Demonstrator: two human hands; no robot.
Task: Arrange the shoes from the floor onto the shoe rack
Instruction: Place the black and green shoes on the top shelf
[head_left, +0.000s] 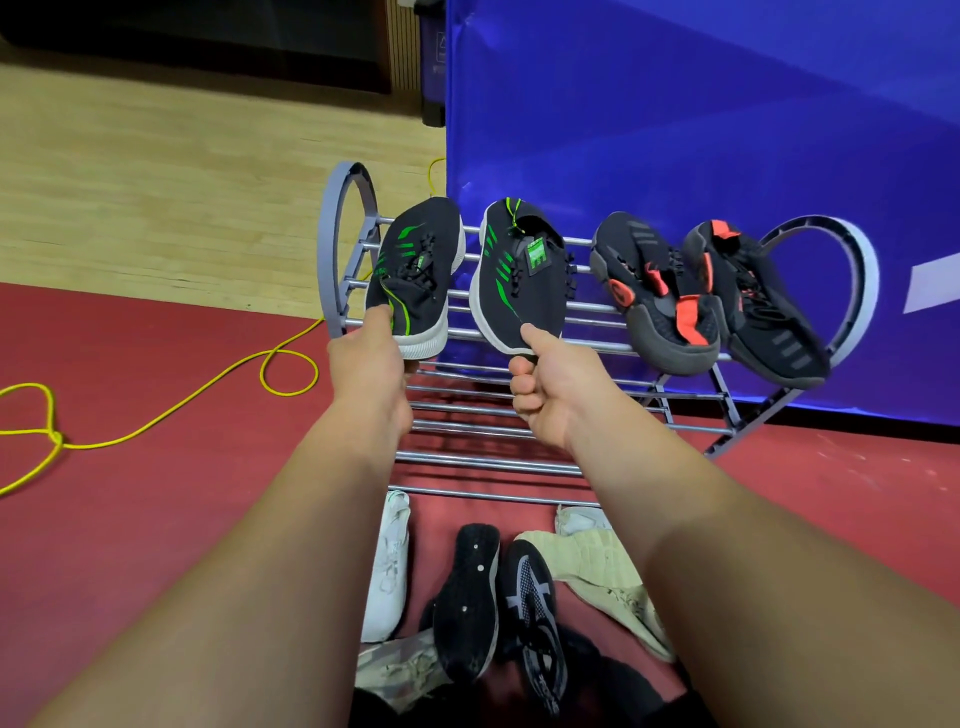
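Left grip (371, 353) clamps heel of green-striped shoe (415, 275), right grip (561, 395) pinches its mate (519, 280) — both on shoe rack (332, 234) top tier. Risk: released w/o seating, heels could slip btwn bars — 2 shoes drop.

Black sneakers (415, 275) with green stripes, black sneakers (670, 296) with coral-red patches, grey shoe rack (493, 410), yellow cord (156, 421), red floor mat (156, 493), blue banner (675, 130).

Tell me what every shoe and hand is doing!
Left hand, holding heel of left green shoe.
Right hand, pinching heel of right green shoe.
Left green shoe, lying on top of rack.
Right green shoe, likewise.
Red-trimmed shoes, on top shelf, untouched.
White shoe, on floor.
Black shoe, on floor, sole up.
Cream shoe, on floor.
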